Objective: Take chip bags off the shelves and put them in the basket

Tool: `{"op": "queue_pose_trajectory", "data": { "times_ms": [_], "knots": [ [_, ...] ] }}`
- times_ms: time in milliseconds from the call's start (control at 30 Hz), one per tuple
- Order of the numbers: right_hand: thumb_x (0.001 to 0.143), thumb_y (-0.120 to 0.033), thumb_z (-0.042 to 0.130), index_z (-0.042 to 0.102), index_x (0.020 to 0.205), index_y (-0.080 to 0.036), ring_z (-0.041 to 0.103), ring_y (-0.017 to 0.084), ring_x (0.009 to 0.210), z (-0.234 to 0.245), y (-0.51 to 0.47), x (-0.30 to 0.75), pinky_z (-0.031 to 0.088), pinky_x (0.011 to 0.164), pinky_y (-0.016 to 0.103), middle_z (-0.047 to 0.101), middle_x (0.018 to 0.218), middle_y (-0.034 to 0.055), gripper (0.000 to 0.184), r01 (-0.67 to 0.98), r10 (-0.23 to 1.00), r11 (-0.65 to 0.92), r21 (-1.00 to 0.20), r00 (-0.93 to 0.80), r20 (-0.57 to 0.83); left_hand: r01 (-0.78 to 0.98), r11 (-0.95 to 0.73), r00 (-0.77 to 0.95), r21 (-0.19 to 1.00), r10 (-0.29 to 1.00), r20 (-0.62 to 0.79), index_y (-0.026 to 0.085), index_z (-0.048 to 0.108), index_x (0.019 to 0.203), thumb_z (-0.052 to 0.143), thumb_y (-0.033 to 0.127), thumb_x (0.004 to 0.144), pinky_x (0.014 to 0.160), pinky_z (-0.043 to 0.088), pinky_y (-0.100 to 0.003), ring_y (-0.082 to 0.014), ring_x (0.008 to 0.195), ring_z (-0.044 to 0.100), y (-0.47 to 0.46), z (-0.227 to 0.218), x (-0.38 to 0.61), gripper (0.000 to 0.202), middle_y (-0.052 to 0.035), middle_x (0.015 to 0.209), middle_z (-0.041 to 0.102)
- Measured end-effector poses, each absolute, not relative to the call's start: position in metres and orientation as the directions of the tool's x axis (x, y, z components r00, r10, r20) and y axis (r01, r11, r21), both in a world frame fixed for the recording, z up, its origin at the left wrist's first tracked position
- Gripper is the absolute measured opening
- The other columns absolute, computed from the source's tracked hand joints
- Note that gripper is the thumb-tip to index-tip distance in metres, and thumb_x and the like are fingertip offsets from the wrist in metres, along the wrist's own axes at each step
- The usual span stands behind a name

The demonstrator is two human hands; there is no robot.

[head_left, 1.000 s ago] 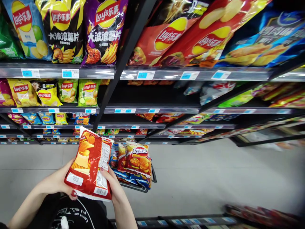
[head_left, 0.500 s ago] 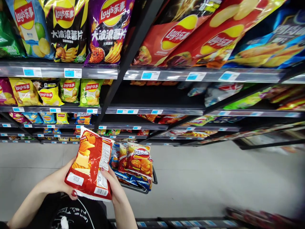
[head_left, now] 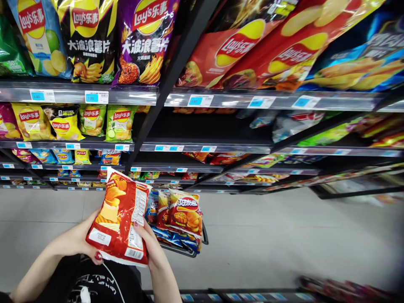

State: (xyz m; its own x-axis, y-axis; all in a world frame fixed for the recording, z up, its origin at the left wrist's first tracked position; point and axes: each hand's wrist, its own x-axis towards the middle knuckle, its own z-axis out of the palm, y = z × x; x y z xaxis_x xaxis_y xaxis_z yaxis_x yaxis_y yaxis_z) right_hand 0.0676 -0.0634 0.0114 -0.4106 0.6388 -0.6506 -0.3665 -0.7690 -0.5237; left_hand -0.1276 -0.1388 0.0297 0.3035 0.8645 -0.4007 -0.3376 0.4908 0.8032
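Note:
A red bag of chips (head_left: 121,219), its printed back facing up, is held between both hands in front of my body. My left hand (head_left: 90,242) grips its lower left edge, with the thumb at the bottom corner and the other fingers mostly hidden behind the bag. On the right side, my right hand (head_left: 148,242) presses its thumb on the label panel while its fingers are out of sight underneath. Just beyond the bag, a dark-rimmed basket or cart (head_left: 205,231) holds several chip bags, among them a red one (head_left: 186,212) lying on top.
Shelves (head_left: 195,147) of chip bags run across the front, with price tags along their edges. Large bags, including a purple one (head_left: 145,46), fill the upper shelf. Grey floor (head_left: 259,235) lies to the right. Another shelf edge (head_left: 240,296) is behind, at the bottom.
Both hands and the red chip bag stay almost still. The shelves on the right shift very slightly in view.

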Motion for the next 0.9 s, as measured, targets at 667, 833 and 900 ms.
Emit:
{"op": "queue_pose_trajectory", "data": {
  "times_ms": [667,833,900],
  "knots": [
    [0.056,-0.026,0.078,0.045,0.124,-0.019,0.067,0.029,0.088,0.0098,-0.0591,0.0660,0.053,0.079,0.041,0.072,0.098,0.0074,0.076,-0.351,0.650,-0.760,-0.548,-0.415,-0.636,-0.340,0.473,0.274,0.813,0.877,-0.396,0.034,0.000,0.140,0.077,-0.002,0.049,0.078,0.050,-0.033,-0.0253,0.105,0.054,-0.1347,0.0326,-0.1286,0.125,-0.0074,0.128,0.051],
    [0.056,-0.027,0.079,0.047,0.122,-0.020,0.067,0.030,0.089,0.0120,-0.0585,0.0660,0.052,0.080,0.041,0.072,0.098,0.0071,0.074,-0.343,0.643,-0.766,-0.544,-0.418,-0.642,-0.345,0.496,0.283,0.797,0.864,-0.416,0.034,-0.003,0.140,0.077,-0.001,0.050,0.066,0.052,-0.028,-0.0232,0.094,0.058,-0.1336,0.0350,-0.1290,0.126,-0.0082,0.121,0.056],
    [0.056,-0.028,0.079,0.049,0.121,-0.021,0.067,0.030,0.089,0.0123,-0.0581,0.0658,0.052,0.080,0.041,0.072,0.098,0.0066,0.071,-0.347,0.645,-0.764,-0.543,-0.416,-0.641,-0.356,0.501,0.293,0.789,0.861,-0.415,0.034,-0.004,0.140,0.077,-0.001,0.051,0.064,0.052,-0.028,-0.0224,0.091,0.059,-0.1333,0.0354,-0.1294,0.125,-0.0088,0.120,0.057]
  ]
}}
